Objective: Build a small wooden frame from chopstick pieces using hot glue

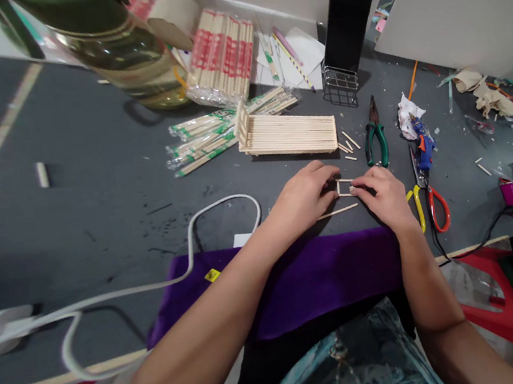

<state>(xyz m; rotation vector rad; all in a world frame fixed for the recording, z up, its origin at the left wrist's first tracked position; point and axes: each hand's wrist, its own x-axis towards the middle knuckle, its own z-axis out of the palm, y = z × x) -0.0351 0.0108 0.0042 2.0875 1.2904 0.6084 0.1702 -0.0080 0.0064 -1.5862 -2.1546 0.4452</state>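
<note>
Between my two hands is a small rectangular stick frame (339,188) made of thin wooden pieces, low over the grey table. My left hand (307,197) has its thumb and fingers closed at the frame's left side. The right hand (382,194) pinches the frame's right end, and its fingertips hide that part. Just below the frame, a loose wooden stick (338,212) lies on the table, one end near my left hand. Beyond my hands sits a bed-like model (293,131) of wooden sticks, with short cut sticks (348,143) beside it.
Green-handled pliers (375,134), red-and-yellow-handled scissors (437,210) and a blue glue gun (426,149) lie to the right. Packed chopsticks (221,53), a large bottle (128,58) and a phone (349,12) on a wire stand are behind. A white cable (192,243) loops at left; purple cloth (327,277) lies in front.
</note>
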